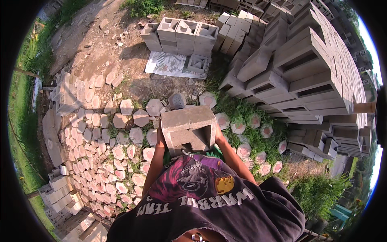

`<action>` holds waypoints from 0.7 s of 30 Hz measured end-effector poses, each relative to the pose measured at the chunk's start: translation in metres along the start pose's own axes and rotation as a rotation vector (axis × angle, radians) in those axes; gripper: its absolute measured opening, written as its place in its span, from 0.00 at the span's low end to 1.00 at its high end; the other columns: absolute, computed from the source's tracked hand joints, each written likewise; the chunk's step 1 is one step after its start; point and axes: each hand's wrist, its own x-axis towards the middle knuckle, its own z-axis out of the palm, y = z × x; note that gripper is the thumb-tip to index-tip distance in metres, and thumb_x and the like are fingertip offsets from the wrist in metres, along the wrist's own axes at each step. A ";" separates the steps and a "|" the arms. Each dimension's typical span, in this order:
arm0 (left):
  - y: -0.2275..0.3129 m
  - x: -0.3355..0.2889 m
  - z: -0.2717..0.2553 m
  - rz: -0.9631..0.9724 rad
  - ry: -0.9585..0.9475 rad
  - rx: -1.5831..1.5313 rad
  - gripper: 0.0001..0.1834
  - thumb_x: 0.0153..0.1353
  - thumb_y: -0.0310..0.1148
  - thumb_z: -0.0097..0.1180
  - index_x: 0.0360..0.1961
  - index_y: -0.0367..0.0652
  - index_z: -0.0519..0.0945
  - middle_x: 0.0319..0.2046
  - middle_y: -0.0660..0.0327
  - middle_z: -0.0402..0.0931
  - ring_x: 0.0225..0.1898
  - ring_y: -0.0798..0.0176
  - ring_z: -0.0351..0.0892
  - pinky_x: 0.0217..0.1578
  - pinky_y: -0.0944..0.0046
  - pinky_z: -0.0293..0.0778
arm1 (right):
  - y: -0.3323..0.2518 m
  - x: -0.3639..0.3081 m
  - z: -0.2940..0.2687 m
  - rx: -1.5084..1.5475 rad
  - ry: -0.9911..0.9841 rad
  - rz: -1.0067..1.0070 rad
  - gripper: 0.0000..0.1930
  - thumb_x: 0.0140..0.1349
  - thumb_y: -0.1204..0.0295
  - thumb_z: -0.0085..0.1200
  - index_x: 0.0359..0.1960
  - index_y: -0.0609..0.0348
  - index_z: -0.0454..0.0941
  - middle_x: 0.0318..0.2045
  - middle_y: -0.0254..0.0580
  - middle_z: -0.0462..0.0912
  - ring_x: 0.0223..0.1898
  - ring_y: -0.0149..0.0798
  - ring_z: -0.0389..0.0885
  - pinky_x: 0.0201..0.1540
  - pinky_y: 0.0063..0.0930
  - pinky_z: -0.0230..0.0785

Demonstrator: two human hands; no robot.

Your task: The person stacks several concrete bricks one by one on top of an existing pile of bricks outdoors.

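A grey hollow concrete block point(188, 117) is held in front of my body, its open cavity facing up toward me. My left hand point(160, 138) grips its left side and my right hand point(219, 137) its right side. Most of the fingers are hidden behind the block. Ahead, several similar blocks point(187, 38) stand in a short row on the ground. One more concrete block point(197, 63) sits on a printed white sheet point(163, 64) in front of that row.
Tall stacks of concrete blocks point(306, 68) rise on the right. Hexagonal pavers point(137, 135) cover the ground to the left and around my feet. A grey perforated bucket-like object point(176, 101) stands just beyond the held block. More blocks point(60, 193) are piled at the lower left.
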 end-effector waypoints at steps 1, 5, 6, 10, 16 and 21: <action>0.011 0.018 0.006 -0.010 -0.006 -0.006 0.35 0.69 0.58 0.30 0.56 0.38 0.72 0.50 0.56 0.74 0.49 0.63 0.74 0.51 0.61 0.68 | -0.006 0.019 0.001 0.085 0.001 0.008 0.27 0.72 0.51 0.31 0.59 0.59 0.68 0.50 0.37 0.77 0.47 0.31 0.75 0.54 0.28 0.68; 0.047 0.121 0.079 -0.077 -0.137 0.007 0.34 0.69 0.57 0.30 0.56 0.38 0.72 0.50 0.57 0.74 0.48 0.63 0.74 0.51 0.60 0.68 | -0.026 0.110 -0.080 0.416 0.075 0.042 0.23 0.72 0.57 0.35 0.57 0.62 0.69 0.49 0.38 0.78 0.46 0.32 0.77 0.52 0.28 0.69; 0.084 0.122 0.075 -0.006 -0.027 0.124 0.32 0.69 0.56 0.34 0.56 0.39 0.71 0.50 0.57 0.74 0.47 0.63 0.73 0.51 0.61 0.68 | -0.041 0.116 -0.010 0.308 0.112 -0.082 0.21 0.70 0.61 0.38 0.55 0.63 0.70 0.49 0.40 0.78 0.46 0.34 0.78 0.50 0.29 0.72; 0.160 0.203 0.137 0.088 -0.108 0.528 0.32 0.67 0.56 0.36 0.52 0.36 0.74 0.46 0.55 0.75 0.44 0.62 0.73 0.47 0.60 0.68 | -0.105 0.179 0.005 0.550 0.286 -0.141 0.19 0.69 0.63 0.39 0.54 0.62 0.71 0.47 0.42 0.79 0.45 0.36 0.79 0.49 0.31 0.73; 0.242 0.272 0.195 0.338 -0.141 1.038 0.28 0.69 0.49 0.35 0.44 0.34 0.77 0.36 0.55 0.79 0.38 0.66 0.75 0.40 0.60 0.71 | -0.176 0.231 0.055 0.285 0.424 -0.348 0.18 0.69 0.63 0.40 0.52 0.61 0.73 0.44 0.40 0.80 0.41 0.35 0.80 0.45 0.28 0.75; 0.267 0.326 0.206 0.258 -0.277 0.722 0.18 0.70 0.45 0.43 0.34 0.41 0.74 0.26 0.70 0.67 0.29 0.75 0.61 0.31 0.71 0.60 | -0.214 0.274 0.063 0.320 0.467 -0.330 0.19 0.68 0.63 0.41 0.53 0.62 0.72 0.45 0.41 0.80 0.41 0.34 0.81 0.44 0.27 0.75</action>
